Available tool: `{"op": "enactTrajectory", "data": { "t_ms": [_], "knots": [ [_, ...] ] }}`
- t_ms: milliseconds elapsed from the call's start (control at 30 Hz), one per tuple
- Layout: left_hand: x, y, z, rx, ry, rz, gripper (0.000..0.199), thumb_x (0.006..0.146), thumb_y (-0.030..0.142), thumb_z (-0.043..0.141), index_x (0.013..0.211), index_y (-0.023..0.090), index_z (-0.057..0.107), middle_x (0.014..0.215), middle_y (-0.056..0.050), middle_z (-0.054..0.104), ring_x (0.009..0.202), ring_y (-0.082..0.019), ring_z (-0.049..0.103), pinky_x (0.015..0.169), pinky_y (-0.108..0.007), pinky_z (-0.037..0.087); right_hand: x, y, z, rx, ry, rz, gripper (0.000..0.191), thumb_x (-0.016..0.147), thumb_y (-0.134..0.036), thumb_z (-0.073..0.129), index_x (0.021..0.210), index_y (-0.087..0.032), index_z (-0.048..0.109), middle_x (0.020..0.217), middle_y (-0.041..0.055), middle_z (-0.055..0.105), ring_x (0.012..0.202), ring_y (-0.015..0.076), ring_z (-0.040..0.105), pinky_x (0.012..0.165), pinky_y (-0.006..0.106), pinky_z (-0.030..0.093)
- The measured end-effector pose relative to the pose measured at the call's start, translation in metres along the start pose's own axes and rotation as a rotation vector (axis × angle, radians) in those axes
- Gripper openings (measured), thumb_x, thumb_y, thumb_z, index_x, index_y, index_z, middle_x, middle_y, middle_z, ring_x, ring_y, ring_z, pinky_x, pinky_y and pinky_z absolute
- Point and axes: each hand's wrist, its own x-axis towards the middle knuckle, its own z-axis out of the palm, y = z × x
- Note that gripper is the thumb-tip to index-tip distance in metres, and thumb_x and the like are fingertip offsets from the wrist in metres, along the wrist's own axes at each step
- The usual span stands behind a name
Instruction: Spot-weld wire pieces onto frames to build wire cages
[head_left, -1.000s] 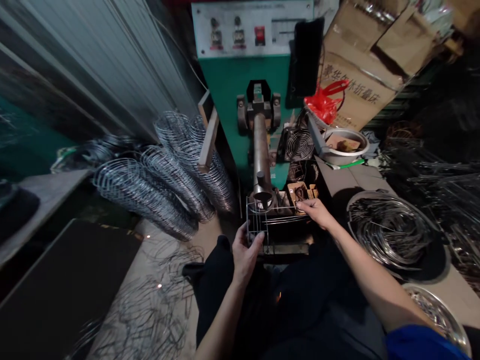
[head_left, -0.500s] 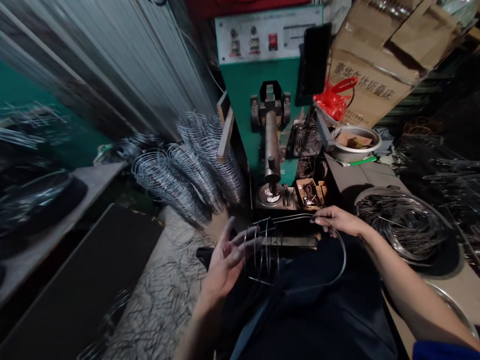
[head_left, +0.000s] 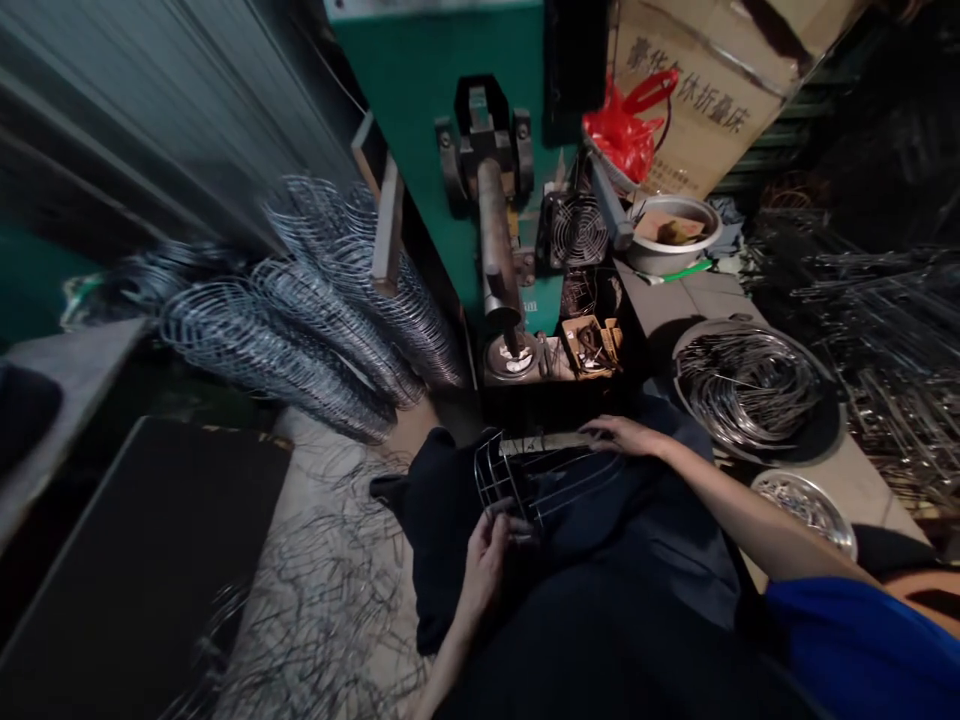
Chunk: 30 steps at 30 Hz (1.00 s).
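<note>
A wire frame (head_left: 517, 480) of thin metal rods and rings lies over the dark cloth on my lap, below the green machine (head_left: 420, 130). At its lower left edge, my left hand (head_left: 495, 545) has its fingers closed round the wire. My right hand (head_left: 619, 437) is at the frame's far right end, fingers bent against the wire, beside a pale flat strip (head_left: 544, 443). The fingertips of my right hand are small and blurred. Above the frame stands the machine's metal arm (head_left: 496, 235), its tip over a round base (head_left: 512, 358).
Stacks of wire rings (head_left: 277, 350) stand to the left, near a dark board (head_left: 150, 560). Loose wire pieces cover the floor (head_left: 322, 570). On the right are a tray of wire rings (head_left: 750, 390), a bowl of small parts (head_left: 802, 505) and a metal bowl (head_left: 671, 255).
The view has shifted down and right. The wire frame has turned and come down onto my lap. My left hand has gone from spread fingers to closed on its lower edge.
</note>
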Motion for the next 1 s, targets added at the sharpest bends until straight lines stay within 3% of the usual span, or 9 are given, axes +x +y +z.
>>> {"op": "enactTrajectory", "data": {
  "t_ms": [100, 200, 300, 400, 500, 700, 1000],
  "knots": [
    [0.015, 0.008, 0.013, 0.037, 0.086, 0.086, 0.047, 0.083, 0.058, 0.067, 0.1, 0.016, 0.059, 0.061, 0.006, 0.057, 0.043, -0.009, 0.056, 0.044, -0.019, 0.043, -0.006, -0.032, -0.014, 0.008, 0.043, -0.184, 0.045, 0.081, -0.059, 0.07, 0.104, -0.02, 0.073, 0.103, 0.0083, 0.067, 0.094, 0.0237, 0.061, 0.089, 0.035, 0.046],
    [0.042, 0.03, 0.029, -0.012, 0.091, 0.211, 0.043, 0.083, 0.055, 0.068, 0.098, 0.016, 0.058, 0.057, 0.009, 0.051, 0.037, -0.007, 0.05, 0.039, -0.018, 0.039, -0.003, -0.067, -0.029, 0.116, 0.013, -0.175, 0.04, 0.08, -0.057, 0.072, 0.089, -0.018, 0.071, 0.079, 0.0025, 0.065, 0.073, 0.0178, 0.057, 0.07, 0.029, 0.044],
    [0.067, 0.055, 0.046, -0.083, 0.084, 0.283, 0.046, 0.08, 0.053, 0.072, 0.104, 0.017, 0.058, 0.056, 0.01, 0.05, 0.035, -0.007, 0.048, 0.035, -0.018, 0.039, 0.011, -0.084, -0.043, 0.147, 0.127, -0.18, 0.047, 0.077, -0.062, 0.072, 0.071, -0.017, 0.064, 0.066, -0.0011, 0.055, 0.064, 0.0144, 0.048, 0.063, 0.027, 0.036],
    [0.081, 0.074, 0.06, -0.114, 0.06, 0.312, 0.054, 0.078, 0.051, 0.075, 0.115, 0.017, 0.056, 0.06, 0.009, 0.053, 0.034, -0.007, 0.049, 0.034, -0.019, 0.041, 0.03, -0.089, -0.052, 0.137, 0.32, -0.2, 0.056, 0.078, -0.067, 0.067, 0.059, -0.017, 0.051, 0.06, -0.0033, 0.042, 0.061, 0.0123, 0.037, 0.06, 0.027, 0.029],
    [0.088, 0.085, 0.068, -0.118, 0.052, 0.331, 0.061, 0.079, 0.052, 0.074, 0.125, 0.016, 0.055, 0.059, 0.009, 0.052, 0.035, -0.007, 0.049, 0.034, -0.019, 0.041, 0.048, -0.092, -0.058, 0.12, 0.424, -0.221, 0.059, 0.078, -0.068, 0.067, 0.056, -0.018, 0.044, 0.059, -0.0038, 0.036, 0.06, 0.0119, 0.033, 0.058, 0.028, 0.025],
    [0.097, 0.092, 0.072, -0.151, 0.09, 0.299, 0.071, 0.08, 0.051, 0.073, 0.136, 0.014, 0.05, 0.052, 0.011, 0.045, 0.036, -0.007, 0.044, 0.036, -0.019, 0.043, 0.073, -0.096, -0.065, 0.113, 0.394, -0.244, 0.061, 0.077, -0.065, 0.071, 0.055, -0.019, 0.036, 0.059, -0.0044, 0.031, 0.059, 0.0114, 0.029, 0.057, 0.028, 0.022],
    [0.105, 0.107, 0.079, -0.182, 0.113, 0.246, 0.073, 0.075, 0.053, 0.076, 0.131, 0.012, 0.052, 0.055, 0.01, 0.045, 0.035, -0.007, 0.043, 0.035, -0.022, 0.046, 0.088, -0.092, -0.072, 0.105, 0.433, -0.217, 0.06, 0.074, -0.064, 0.074, 0.053, -0.019, 0.04, 0.057, -0.004, 0.035, 0.057, 0.0112, 0.032, 0.056, 0.028, 0.024]
  ]
}}
